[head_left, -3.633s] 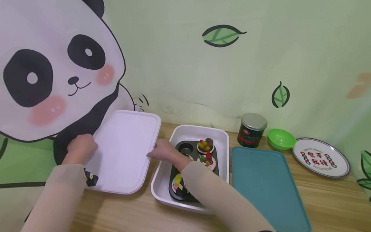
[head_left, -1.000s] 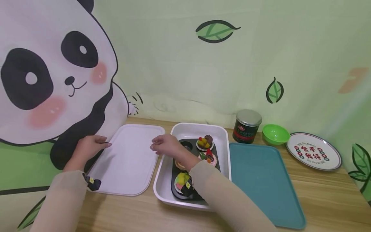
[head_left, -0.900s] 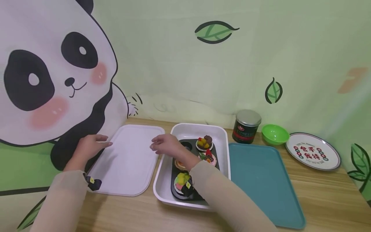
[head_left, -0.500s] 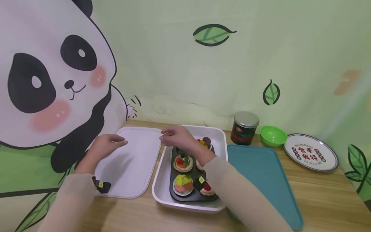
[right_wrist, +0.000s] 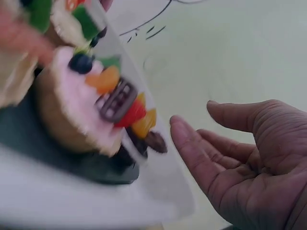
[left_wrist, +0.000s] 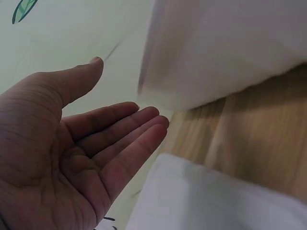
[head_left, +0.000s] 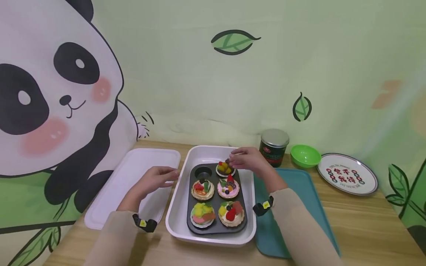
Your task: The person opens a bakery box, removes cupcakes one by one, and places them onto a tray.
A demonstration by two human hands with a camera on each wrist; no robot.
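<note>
- The head view shows the deep white pan whole on the wooden bench, with the dark muffin tin lying inside it.
- Only there can every tart be counted: a yellow-topped tart at the pan's front left, a strawberry tart front right, a cream tart mid left, a pink tart mid right and a yellow-and-brown tart back right. The dark hollow of the sixth cup shows back left.
- The left hand hovers just beside the pan's left rim. Its own wrist view adds the palm, the thumb well apart from the fingers: a wide grip. That view also shows bare wood between the pan and the flat white tray to its left.
- The right hand is at the pan's back right corner, in the head view partly over the yellow-and-brown tart. Its wrist view shows the thumb parted from the fingers, a moderately wide grip, near the rim; contact cannot be told.
- That view also gives the pink tart's crust from the side, blurred.
- Only the head view takes in the teal tray right of the pan, and, beyond its back right corner, the can, green bowl and plate.
</note>
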